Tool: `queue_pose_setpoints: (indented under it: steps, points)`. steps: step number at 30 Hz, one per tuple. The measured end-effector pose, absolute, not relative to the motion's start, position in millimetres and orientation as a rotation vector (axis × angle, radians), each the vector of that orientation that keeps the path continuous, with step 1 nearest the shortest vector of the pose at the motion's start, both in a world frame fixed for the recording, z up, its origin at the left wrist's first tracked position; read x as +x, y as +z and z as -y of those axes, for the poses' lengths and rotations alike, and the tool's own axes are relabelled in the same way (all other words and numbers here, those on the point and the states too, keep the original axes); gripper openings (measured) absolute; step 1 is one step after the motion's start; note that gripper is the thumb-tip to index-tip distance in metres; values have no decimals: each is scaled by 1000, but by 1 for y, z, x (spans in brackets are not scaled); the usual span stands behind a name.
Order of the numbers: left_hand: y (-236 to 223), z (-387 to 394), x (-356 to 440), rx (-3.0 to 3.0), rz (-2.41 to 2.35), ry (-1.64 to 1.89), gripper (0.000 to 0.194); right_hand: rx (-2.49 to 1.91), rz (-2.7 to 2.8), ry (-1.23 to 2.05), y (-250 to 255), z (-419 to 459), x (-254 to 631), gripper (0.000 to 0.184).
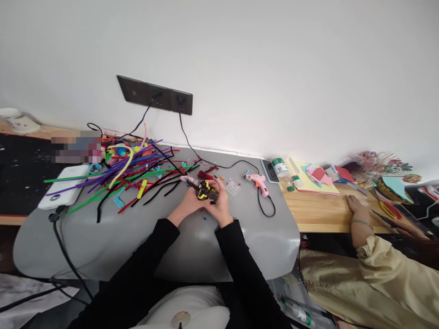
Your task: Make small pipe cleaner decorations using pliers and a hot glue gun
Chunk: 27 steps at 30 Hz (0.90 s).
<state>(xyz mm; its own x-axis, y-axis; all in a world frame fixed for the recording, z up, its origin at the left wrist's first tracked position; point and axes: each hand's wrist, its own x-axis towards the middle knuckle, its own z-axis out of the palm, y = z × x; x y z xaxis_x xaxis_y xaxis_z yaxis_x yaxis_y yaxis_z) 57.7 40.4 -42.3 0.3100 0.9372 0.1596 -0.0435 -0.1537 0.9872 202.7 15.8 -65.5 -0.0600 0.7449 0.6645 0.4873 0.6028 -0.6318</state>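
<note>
My left hand (188, 204) and my right hand (220, 205) meet above the middle of the grey mat. Between them is a small black-and-yellow piece (205, 190), banded like a bee; its exact kind is unclear. Fingers of both hands close around it, partly hiding it. Just beyond lies a dark red fuzzy bit (206, 175). To the left spreads a heap of pipe cleaners (113, 171) in purple, green, red and black. A pink glue gun (259, 183) rests on the right, beside a small clear plastic packet (233, 188).
A white power bank-like box (63, 187) with a cable sits at left. A phone (270, 171) and a white-green bottle (279, 167) stand right of the mat (192, 256). Farther right are coloured papers (318, 178) and another person's hand (356, 205). Cords run to wall sockets (154, 95).
</note>
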Motion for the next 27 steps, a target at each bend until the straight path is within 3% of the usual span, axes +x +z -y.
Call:
queue_pose_setpoints:
  steps: [7,20,22,25,27]
  points:
    - [-34,-43,63,1465,-835,1141,52,-996,1691,345,-63,-17,203,91]
    - [-15,-49,64,1589,-823,1225,53,-1047,1574,351,-53,-19,198,84]
    - [-14,-50,63,1609,-822,1228,53,-1072,1596,345,-51,-20,198,76]
    - [-15,-50,62,1634,-829,1212,53,-1108,1657,307,-51,-22,200,49]
    - [-17,-50,63,1640,-822,1211,52,-1135,1671,285,-54,-23,201,45]
